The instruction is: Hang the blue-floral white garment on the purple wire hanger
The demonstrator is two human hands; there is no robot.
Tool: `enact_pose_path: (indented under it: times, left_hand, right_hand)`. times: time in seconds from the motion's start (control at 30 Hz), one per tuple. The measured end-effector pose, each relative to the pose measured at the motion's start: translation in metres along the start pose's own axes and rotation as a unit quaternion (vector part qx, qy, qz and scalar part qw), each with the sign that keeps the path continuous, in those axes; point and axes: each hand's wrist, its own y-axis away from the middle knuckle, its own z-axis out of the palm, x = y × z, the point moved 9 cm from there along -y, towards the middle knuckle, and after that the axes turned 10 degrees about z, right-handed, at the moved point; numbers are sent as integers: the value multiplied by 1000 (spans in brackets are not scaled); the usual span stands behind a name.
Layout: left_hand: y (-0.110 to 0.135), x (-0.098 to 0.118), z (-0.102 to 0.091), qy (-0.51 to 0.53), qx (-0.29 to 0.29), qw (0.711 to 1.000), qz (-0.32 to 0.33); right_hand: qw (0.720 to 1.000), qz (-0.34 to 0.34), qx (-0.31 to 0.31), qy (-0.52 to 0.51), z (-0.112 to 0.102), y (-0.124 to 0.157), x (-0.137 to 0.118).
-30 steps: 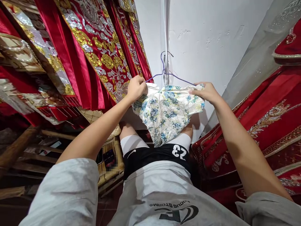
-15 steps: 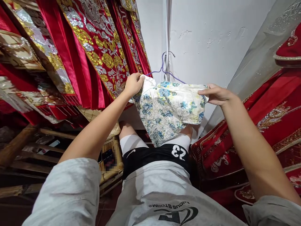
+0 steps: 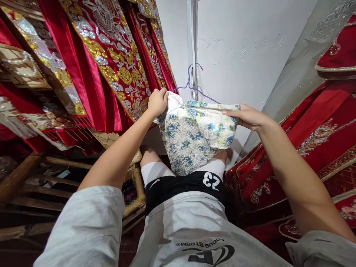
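Observation:
A white blouse with blue and yellow-green flowers [image 3: 189, 137] hangs on a purple hanger [image 3: 188, 79], above my thighs. My left hand [image 3: 158, 102] is closed on the garment near the hanger's left arm, with the white lining showing beside it. On the other side my right hand [image 3: 249, 115] pinches the edge of the blouse, thumb on top and the fingers behind the cloth. The upper part under that hand is drawn out sideways, while the lower part hangs down to my black shorts [image 3: 183, 185]. The hanger's hook stands free in front of the wall.
Red gowns with gold and silver embroidery [image 3: 125, 70] hang close on the left. More red embroidered garments [image 3: 278, 178] stand on the right beside clear plastic sheeting [image 3: 286, 66]. A bamboo stool [image 3: 136, 200] with a phone [image 3: 129, 191] on it is by my left leg.
My right hand has moved slightly left and down with the blouse's edge, and the cloth's top border is now folded over. The left hand keeps its grip.

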Motion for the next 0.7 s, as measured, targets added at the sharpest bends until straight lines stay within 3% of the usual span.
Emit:
enact_pose_path:
  times: [0.17, 0.37, 0.53, 0.63, 0.7]
  left_hand:
    - [14, 6, -1, -1, 14, 1000, -11]
    - [22, 16, 5, 4, 22, 1000, 7]
    - [20, 11, 0, 35, 31, 999, -6]
    - [16, 4, -3, 84, 24, 996, -26]
    - [13, 0, 1, 128, 11, 991, -48]
  right_hand:
    - [973, -96, 197, 75, -28, 6, 9]
    - [948, -88, 271, 142, -45, -12, 26]
    - [960, -109, 231, 112, -52, -20, 22]
    - [978, -124, 169, -6, -52, -21, 13]
    - [975, -148, 132, -102, -46, -24, 2]
